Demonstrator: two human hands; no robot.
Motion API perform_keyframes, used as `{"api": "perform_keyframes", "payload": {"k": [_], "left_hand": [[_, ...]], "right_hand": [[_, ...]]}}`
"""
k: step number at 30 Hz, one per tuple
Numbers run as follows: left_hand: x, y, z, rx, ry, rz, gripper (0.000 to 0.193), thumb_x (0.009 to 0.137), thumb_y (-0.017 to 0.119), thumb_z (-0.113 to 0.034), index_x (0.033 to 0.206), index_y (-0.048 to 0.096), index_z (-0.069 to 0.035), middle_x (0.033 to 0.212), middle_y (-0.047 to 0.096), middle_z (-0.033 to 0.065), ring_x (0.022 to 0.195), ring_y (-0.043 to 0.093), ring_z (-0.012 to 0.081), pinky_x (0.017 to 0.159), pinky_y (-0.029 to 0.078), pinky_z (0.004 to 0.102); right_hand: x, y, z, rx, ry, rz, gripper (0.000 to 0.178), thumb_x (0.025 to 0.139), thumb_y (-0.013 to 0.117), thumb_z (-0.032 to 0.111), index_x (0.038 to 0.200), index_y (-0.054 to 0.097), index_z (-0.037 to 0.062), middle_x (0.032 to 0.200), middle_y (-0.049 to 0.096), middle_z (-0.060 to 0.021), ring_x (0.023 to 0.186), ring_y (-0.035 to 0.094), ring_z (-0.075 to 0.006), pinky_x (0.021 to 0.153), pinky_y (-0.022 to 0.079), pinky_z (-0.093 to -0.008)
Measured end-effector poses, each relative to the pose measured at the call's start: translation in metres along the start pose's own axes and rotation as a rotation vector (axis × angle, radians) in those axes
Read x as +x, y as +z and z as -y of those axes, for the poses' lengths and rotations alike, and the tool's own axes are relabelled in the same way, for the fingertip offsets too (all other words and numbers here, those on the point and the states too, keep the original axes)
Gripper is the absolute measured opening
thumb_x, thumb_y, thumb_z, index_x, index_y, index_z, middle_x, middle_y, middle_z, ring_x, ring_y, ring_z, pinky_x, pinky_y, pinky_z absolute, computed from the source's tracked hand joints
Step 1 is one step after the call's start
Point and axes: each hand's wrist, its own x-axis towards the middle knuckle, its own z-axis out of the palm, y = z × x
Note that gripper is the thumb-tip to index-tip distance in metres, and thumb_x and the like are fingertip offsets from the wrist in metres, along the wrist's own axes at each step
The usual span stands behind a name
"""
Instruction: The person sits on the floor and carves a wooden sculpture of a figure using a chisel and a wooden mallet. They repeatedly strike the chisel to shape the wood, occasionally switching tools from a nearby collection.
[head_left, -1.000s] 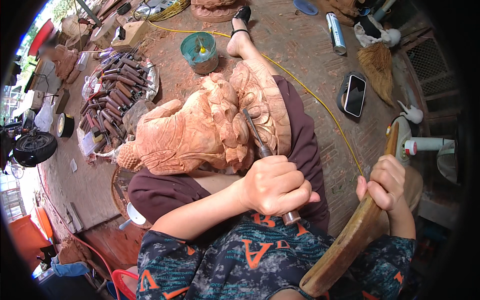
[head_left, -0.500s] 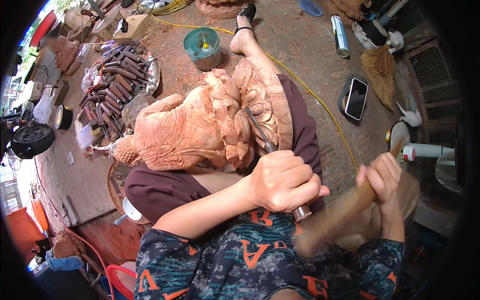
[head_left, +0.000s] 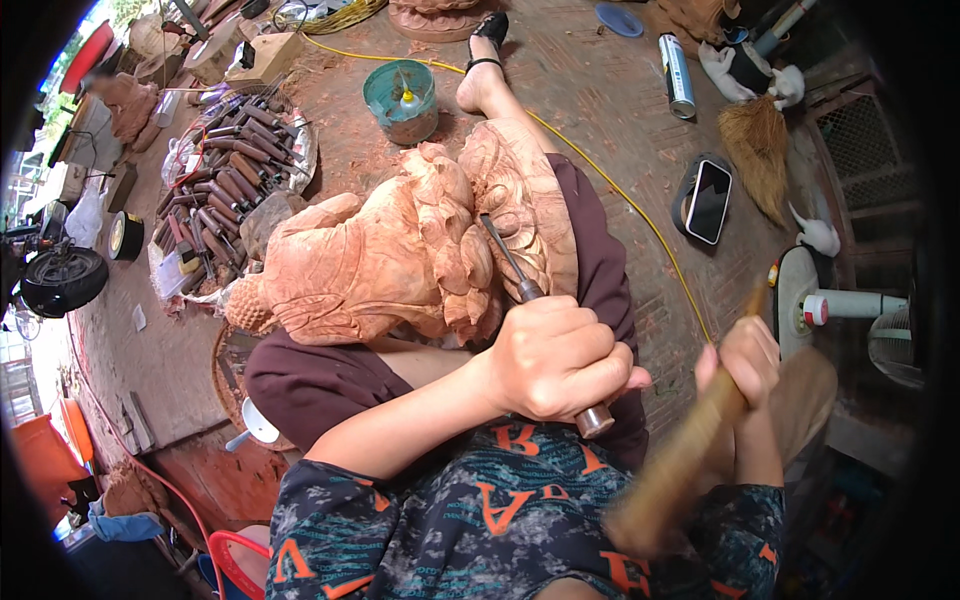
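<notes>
A carved wooden statue lies on its side across my lap, its curled-hair head to the left and its petalled base to the right. My left hand is closed round the handle of a wood-carving chisel. The chisel's tip meets the carved folds near the base, while its handle's butt end sticks out below my fist. My right hand grips a wooden mallet, blurred by motion. The mallet's thick end hangs low in front of my shirt, apart from the chisel's butt.
Many wood-handled carving tools are heaped at the left. Beyond the statue stands a teal bucket. A yellow cord crosses the floor. At the right are a phone, a straw broom, a spray can and a fan.
My right hand and the mallet have shifted slightly left and downward, the thick end now farther from the chisel's butt. My left hand keeps its grip on the chisel, almost in the same place.
</notes>
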Motion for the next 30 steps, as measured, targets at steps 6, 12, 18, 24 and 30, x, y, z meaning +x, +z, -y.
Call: {"api": "perform_keyframes", "payload": {"k": [6,12,18,24,30], "left_hand": [[0.002,-0.008,0.004,0.001,0.002,0.012,0.025,0.074,0.077,-0.021,0.07,0.058,-0.005,0.058,0.039,-0.0003,0.047,0.045,0.0158,0.042,0.032,0.0304],[-0.003,-0.011,0.011,-0.012,0.055,0.022,0.027,0.079,0.079,-0.025,0.076,0.063,-0.003,0.057,0.04,-0.0009,0.045,0.043,0.0135,0.042,0.032,0.0279],[0.033,-0.033,0.002,0.016,0.245,-0.064,0.029,0.085,0.075,-0.029,0.087,0.062,-0.002,0.059,0.044,-0.0041,0.048,0.043,0.0123,0.043,0.033,0.0268],[-0.002,-0.002,-0.011,0.004,0.077,0.013,0.026,0.075,0.078,-0.022,0.076,0.059,-0.004,0.06,0.04,-0.0017,0.05,0.043,0.0125,0.043,0.031,0.0268],[0.001,0.003,-0.006,0.01,0.02,0.002,0.026,0.076,0.081,-0.024,0.076,0.064,-0.004,0.056,0.037,-0.0028,0.044,0.038,0.0112,0.041,0.027,0.0263]], "right_hand": [[0.006,0.017,0.005,0.216,-0.016,-0.335,0.03,0.072,0.069,-0.005,0.095,0.052,0.0042,0.063,0.046,-0.007,0.049,0.047,-0.0234,0.047,0.039,-0.0356],[-0.002,0.007,0.012,0.121,0.051,-0.019,0.041,0.072,0.073,-0.004,0.101,0.046,0.0075,0.066,0.048,-0.0042,0.051,0.048,-0.0206,0.047,0.044,-0.034],[0.002,0.008,0.014,0.028,0.104,-0.09,0.043,0.073,0.074,-0.002,0.104,0.046,0.0064,0.065,0.051,-0.0057,0.05,0.05,-0.0218,0.047,0.043,-0.0339],[-0.005,0.024,0.016,0.156,0.151,-0.188,0.04,0.074,0.075,-0.001,0.102,0.048,0.0057,0.065,0.052,-0.006,0.05,0.052,-0.0217,0.046,0.043,-0.0335],[-0.014,0.025,0.029,0.159,0.211,-0.158,0.039,0.074,0.076,0.001,0.101,0.048,0.0063,0.066,0.052,-0.0051,0.05,0.052,-0.0205,0.047,0.043,-0.0338]]}}
